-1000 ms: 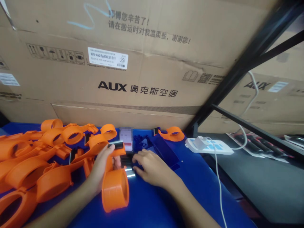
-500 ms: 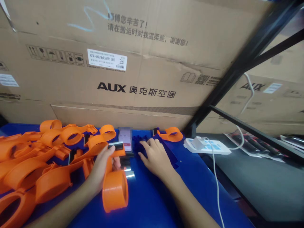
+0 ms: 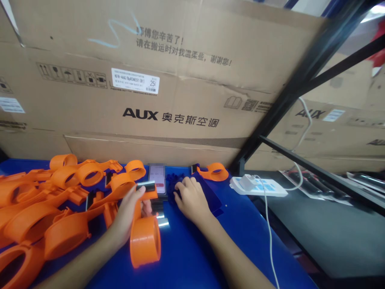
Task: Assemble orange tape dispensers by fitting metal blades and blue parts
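My left hand [image 3: 132,210] is closed around an orange tape dispenser [image 3: 145,241], its ring hanging toward me. At the dispenser's upper end, by my thumb, sits a dark strip with a toothed edge [image 3: 146,186]. My right hand [image 3: 191,200] reaches into a pile of small dark blue pieces [image 3: 174,186]. Its fingers are curled down, and whatever they pinch is hidden. Between my hands lie several shiny metal strips [image 3: 163,222]. Just behind them is a phone [image 3: 157,179] with its screen lit.
Many orange tape dispensers [image 3: 66,232] crowd the left of the blue tabletop [image 3: 183,261]. Another dispenser [image 3: 217,171] lies at the back right. A white power strip [image 3: 270,188] with a cable sits by a black metal frame [image 3: 272,106]. A large cardboard box [image 3: 168,140] stands behind.
My right hand's fingers have curled in more over the dark blue pieces. My left hand keeps holding the tape dispenser in nearly the same place. The view has shifted slightly.
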{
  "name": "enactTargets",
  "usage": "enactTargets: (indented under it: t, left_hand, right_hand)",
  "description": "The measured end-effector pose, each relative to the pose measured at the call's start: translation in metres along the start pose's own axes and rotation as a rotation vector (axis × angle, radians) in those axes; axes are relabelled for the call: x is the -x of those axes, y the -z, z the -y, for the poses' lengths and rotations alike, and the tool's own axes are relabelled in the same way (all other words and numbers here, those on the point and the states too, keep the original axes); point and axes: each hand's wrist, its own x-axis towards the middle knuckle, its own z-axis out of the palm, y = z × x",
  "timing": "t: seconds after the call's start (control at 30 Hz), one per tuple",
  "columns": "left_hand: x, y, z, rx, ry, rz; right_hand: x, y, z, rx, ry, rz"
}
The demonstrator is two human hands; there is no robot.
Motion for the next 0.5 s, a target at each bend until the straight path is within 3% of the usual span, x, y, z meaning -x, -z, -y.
enactTargets:
  t: [0.2,0.37,0.5]
  left_hand:
    - [0.0,0.002,0.0,-0.022,-0.001,0.022]
    - [0.001,0.001,0.002,-0.033,0.014,0.069]
    - [0.004,-0.001,0.004,0.029,0.081,0.114]
  right_hand:
    - [-0.001,0.006,-0.006,-0.072,-0.02,-0.066]
    - [0.0,0.021,0.001,-0.468,0.043,-0.213]
    - [0.007,0.031,0.02,-0.764,0.058,-0.189]
